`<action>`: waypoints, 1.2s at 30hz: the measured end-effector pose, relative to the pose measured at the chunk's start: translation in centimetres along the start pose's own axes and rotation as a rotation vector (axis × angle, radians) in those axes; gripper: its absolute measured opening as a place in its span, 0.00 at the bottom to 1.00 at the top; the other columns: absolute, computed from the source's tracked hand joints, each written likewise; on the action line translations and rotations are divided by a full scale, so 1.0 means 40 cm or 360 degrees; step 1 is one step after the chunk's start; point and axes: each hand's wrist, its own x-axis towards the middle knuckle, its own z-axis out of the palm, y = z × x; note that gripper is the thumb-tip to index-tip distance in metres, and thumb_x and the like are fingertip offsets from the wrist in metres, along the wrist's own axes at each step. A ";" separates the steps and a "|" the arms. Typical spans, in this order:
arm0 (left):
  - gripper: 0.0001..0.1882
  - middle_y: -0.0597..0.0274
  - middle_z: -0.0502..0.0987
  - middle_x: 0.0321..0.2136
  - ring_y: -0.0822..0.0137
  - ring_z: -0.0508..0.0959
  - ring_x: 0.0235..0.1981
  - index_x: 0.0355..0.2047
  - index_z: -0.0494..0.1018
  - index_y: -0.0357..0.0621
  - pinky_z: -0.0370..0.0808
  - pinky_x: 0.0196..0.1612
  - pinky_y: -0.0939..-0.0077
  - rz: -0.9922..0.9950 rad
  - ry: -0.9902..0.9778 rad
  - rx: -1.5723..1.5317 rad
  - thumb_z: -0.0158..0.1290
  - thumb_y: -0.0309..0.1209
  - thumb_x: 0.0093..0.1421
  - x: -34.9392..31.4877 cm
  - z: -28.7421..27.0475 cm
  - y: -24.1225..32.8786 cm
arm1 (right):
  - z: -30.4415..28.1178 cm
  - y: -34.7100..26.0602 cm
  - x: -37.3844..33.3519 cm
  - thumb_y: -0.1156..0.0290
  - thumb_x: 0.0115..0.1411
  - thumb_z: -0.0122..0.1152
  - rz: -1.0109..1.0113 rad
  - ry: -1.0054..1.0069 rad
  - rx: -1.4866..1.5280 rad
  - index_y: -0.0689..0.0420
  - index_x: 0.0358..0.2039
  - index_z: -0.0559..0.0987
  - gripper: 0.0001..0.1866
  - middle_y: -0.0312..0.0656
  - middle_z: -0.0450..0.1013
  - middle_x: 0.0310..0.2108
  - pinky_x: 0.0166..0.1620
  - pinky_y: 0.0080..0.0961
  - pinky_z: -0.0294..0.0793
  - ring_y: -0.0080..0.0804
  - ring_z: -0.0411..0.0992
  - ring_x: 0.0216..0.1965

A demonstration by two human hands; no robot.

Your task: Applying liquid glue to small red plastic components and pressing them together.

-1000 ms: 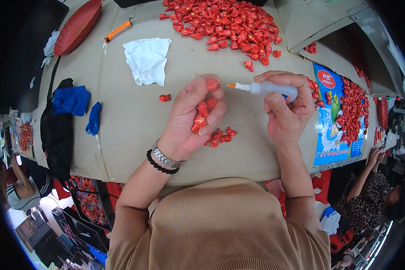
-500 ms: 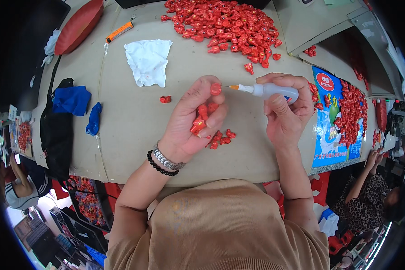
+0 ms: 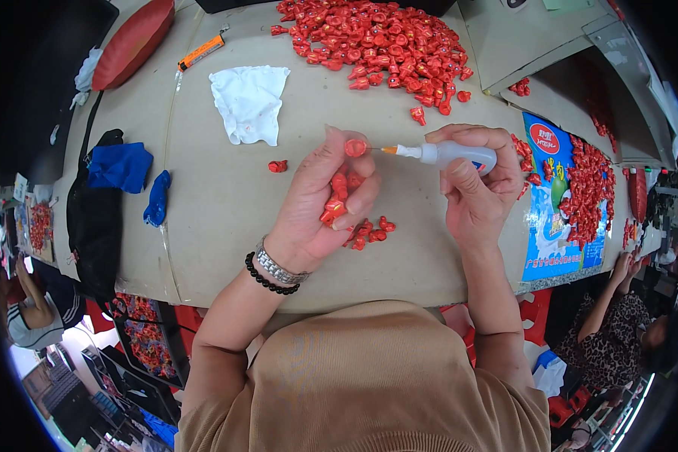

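Note:
My left hand [image 3: 320,192] is closed round several small red plastic parts [image 3: 336,197]. Between its thumb and forefinger it pinches one more red part [image 3: 355,148], its round face turned up. My right hand [image 3: 481,177] grips a translucent squeeze bottle [image 3: 463,155] with a white neck, an orange tip and a thin needle. The needle points left and its end is at the pinched part; whether it touches cannot be made out. Below my left hand lie a few loose red parts [image 3: 371,232], and a single one [image 3: 277,166] lies to its left.
A big heap of red parts [image 3: 384,45] covers the far middle. More lie on a blue printed sheet [image 3: 539,248] at the right, beside a grey metal housing [image 3: 535,38]. At the left are a white cloth [image 3: 247,102], an orange tube [image 3: 201,53], blue cloth [image 3: 120,167] and a red tray [image 3: 132,45].
The bottle has shifted slightly, its needle now a little lower. My left fingers have turned the pinched red part slightly and moved it a touch left.

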 end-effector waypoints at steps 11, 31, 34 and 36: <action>0.19 0.64 0.76 0.27 0.73 0.66 0.15 0.34 0.72 0.45 0.56 0.09 0.85 0.0035 -0.0033 0.0026 0.42 0.48 0.67 0.002 -0.003 -0.002 | 0.001 -0.003 -0.001 0.78 0.56 0.60 -0.0020 0.0006 -0.0076 0.60 0.39 0.71 0.11 0.46 0.76 0.37 0.27 0.12 0.69 0.21 0.74 0.33; 0.18 0.63 0.73 0.26 0.73 0.65 0.12 0.33 0.68 0.45 0.58 0.09 0.85 0.0032 0.0031 0.0131 0.40 0.47 0.67 -0.002 0.005 -0.013 | 0.010 0.000 -0.009 0.78 0.56 0.60 -0.0067 -0.0048 -0.0019 0.61 0.40 0.70 0.11 0.48 0.75 0.39 0.30 0.13 0.70 0.23 0.73 0.35; 0.21 0.66 0.71 0.26 0.75 0.64 0.13 0.34 0.65 0.46 0.59 0.10 0.86 0.0015 0.0015 0.0226 0.36 0.51 0.67 -0.004 0.011 -0.012 | 0.009 0.001 -0.009 0.79 0.57 0.60 -0.0061 -0.0057 -0.0013 0.62 0.40 0.70 0.11 0.48 0.75 0.39 0.31 0.14 0.71 0.23 0.74 0.36; 0.21 0.66 0.72 0.26 0.75 0.64 0.13 0.33 0.65 0.46 0.59 0.10 0.86 0.0012 0.0007 0.0230 0.36 0.51 0.67 -0.004 0.009 -0.013 | 0.010 0.002 -0.010 0.79 0.57 0.60 -0.0061 -0.0051 -0.0024 0.62 0.40 0.70 0.11 0.48 0.75 0.39 0.32 0.15 0.72 0.23 0.74 0.36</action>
